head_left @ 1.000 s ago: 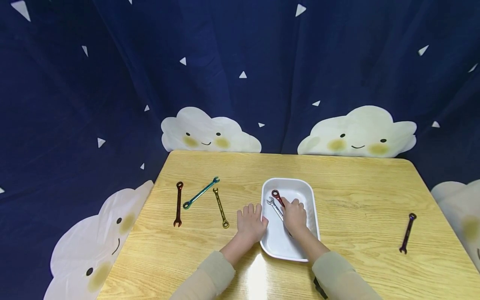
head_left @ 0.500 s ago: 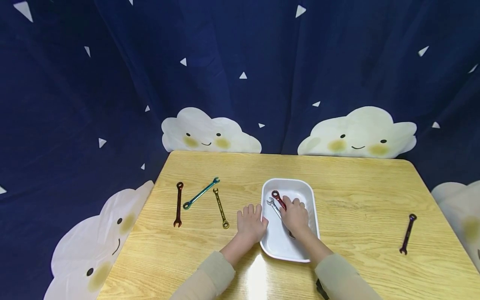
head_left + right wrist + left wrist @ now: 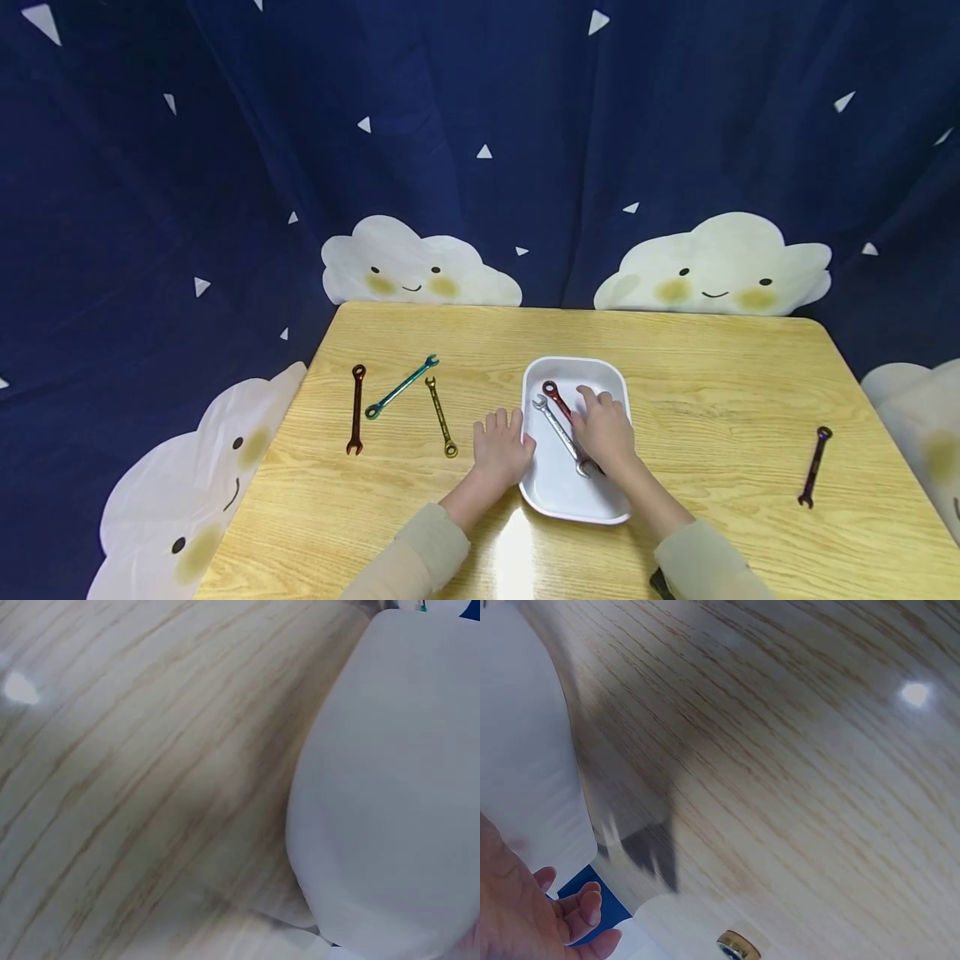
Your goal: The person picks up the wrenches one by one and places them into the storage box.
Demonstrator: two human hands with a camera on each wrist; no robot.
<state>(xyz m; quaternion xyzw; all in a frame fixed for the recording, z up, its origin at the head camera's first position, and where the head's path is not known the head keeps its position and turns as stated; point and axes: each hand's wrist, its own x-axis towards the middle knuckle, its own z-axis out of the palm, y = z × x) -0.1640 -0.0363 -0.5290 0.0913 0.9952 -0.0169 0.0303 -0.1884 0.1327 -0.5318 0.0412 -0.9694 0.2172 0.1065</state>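
In the head view, a white plastic tray (image 3: pixel 573 502) holds a silver combination wrench (image 3: pixel 557 427) and a red ratcheting wrench (image 3: pixel 558 403), side by side and slanted. My left hand (image 3: pixel 501 450) rests at the tray's left rim, fingers spread and thumb over the edge. Above the tray's right half is my right hand (image 3: pixel 606 432), its index finger extended and its thumb near the red wrench's shaft. Part of that wrench is hidden beneath the hand. The left wrist view shows my left fingers (image 3: pixel 589 909) loosely bent; the right wrist view shows mostly the tray's outer wall (image 3: pixel 390 787).
Left on the wooden table (image 3: pixel 712 383) lie a dark red wrench (image 3: pixel 357 410), a teal wrench (image 3: pixel 402 387) and a gold wrench (image 3: pixel 441 417). A purple wrench (image 3: pixel 814 467) lies far right. A dark blue curtain (image 3: pixel 480 192) with cloud prints hangs behind the table.
My right hand has let go of the red wrench and shifted slightly right, its index finger lifting away. More of the silver wrench shows. My left hand has stayed at the rim.
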